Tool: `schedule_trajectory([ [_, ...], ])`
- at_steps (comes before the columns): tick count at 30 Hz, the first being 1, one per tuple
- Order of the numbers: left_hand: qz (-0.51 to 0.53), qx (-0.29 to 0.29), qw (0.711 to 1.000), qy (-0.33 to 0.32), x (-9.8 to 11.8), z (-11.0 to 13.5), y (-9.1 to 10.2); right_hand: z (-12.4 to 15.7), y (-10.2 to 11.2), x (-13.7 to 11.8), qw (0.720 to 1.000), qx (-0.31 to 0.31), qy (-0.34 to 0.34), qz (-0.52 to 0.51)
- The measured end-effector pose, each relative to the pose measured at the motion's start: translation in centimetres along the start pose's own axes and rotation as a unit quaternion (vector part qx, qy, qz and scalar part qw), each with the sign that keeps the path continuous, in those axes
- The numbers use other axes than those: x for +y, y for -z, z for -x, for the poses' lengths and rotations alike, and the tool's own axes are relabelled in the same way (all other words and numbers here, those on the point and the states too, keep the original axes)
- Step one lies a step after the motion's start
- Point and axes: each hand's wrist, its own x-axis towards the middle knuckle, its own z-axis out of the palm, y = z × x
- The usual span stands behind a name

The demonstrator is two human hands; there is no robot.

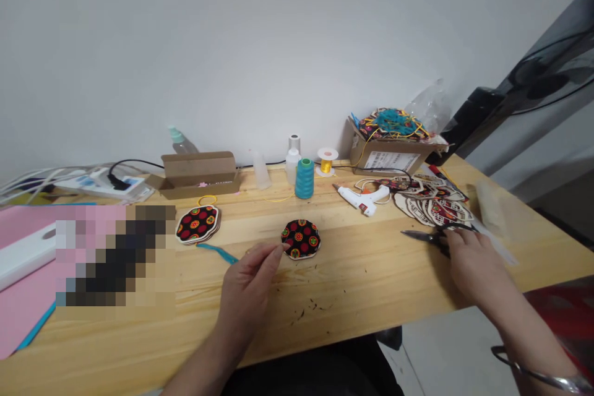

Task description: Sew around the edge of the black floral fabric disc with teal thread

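My left hand (250,281) has thumb and fingertips pinched together at the left edge of a black fabric piece (301,239) with red and orange flower patterns and a pale rim. Under the fingers of my right hand (476,263) are the dark handles of a pair of scissors (420,235), blades pointing left along the table. Just left of my left hand lies a teal strip (217,252). Beyond it is a small stack of similar patterned pieces (198,224) with a yellow loop at the top.
Behind stand a teal thread spool (304,179), a yellow thread reel (327,164) and an open cardboard box (199,179). A white glue gun (364,199) lies near a heap of pale cut-outs (434,204). A filled carton (385,154) stands back right. Dark scraps (306,309) dot the wooden table (366,297).
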Motion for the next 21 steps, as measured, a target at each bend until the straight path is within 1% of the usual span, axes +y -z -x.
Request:
schedule_trajectory([
  [2,-0.045,0.020,0.996,-0.076,-0.2,-0.2,0.1,-0.1,-0.1,0.4,1.000,-0.018,-0.010,0.000],
  [4,-0.081,0.034,0.988,-0.131,-0.4,-0.4,0.1,-0.1,-0.2,0.8,0.999,-0.036,-0.004,-0.004],
  [7,-0.079,0.042,0.981,-0.171,-0.5,-0.4,0.1,0.2,-0.2,1.5,0.998,-0.058,0.015,-0.033],
  [9,-0.062,0.031,0.984,-0.162,-0.2,-0.3,0.0,0.6,0.2,1.7,0.995,-0.067,0.001,-0.075],
  [11,-0.054,0.003,0.991,-0.122,0.0,0.0,-0.1,1.0,1.2,1.4,0.987,-0.051,-0.022,-0.150],
  [12,-0.054,-0.010,0.994,-0.098,0.1,0.1,-0.1,1.2,1.9,1.0,0.977,-0.037,-0.025,-0.207],
  [13,-0.055,-0.018,0.995,-0.076,0.1,0.2,-0.2,1.4,2.7,0.3,0.960,-0.022,-0.024,-0.277],
  [14,-0.057,-0.021,0.996,-0.057,0.1,0.2,-0.3,1.6,3.6,-0.5,0.933,-0.010,-0.024,-0.359],
  [15,-0.060,-0.023,0.997,-0.043,0.1,0.2,-0.3,1.7,4.6,-1.6,0.895,-0.019,-0.027,-0.445],
  [16,-0.061,-0.021,0.997,-0.034,0.0,0.2,-0.4,1.7,5.6,-2.8,0.841,-0.036,-0.037,-0.538],
  [17,-0.061,-0.017,0.998,-0.029,0.1,0.1,-0.5,1.7,6.5,-4.2,0.771,-0.059,-0.056,-0.632],
  [18,-0.061,-0.013,0.998,-0.029,0.2,0.0,-0.5,1.7,7.4,-5.6,0.698,-0.110,-0.068,-0.705],
  [19,-0.064,-0.008,0.997,-0.035,0.3,-0.1,-0.5,1.8,8.1,-7.1,0.627,-0.164,-0.067,-0.758],
  [21,-0.076,0.002,0.995,-0.060,0.7,-0.5,-0.5,1.9,9.1,-9.9,0.474,-0.250,-0.039,-0.844],
])
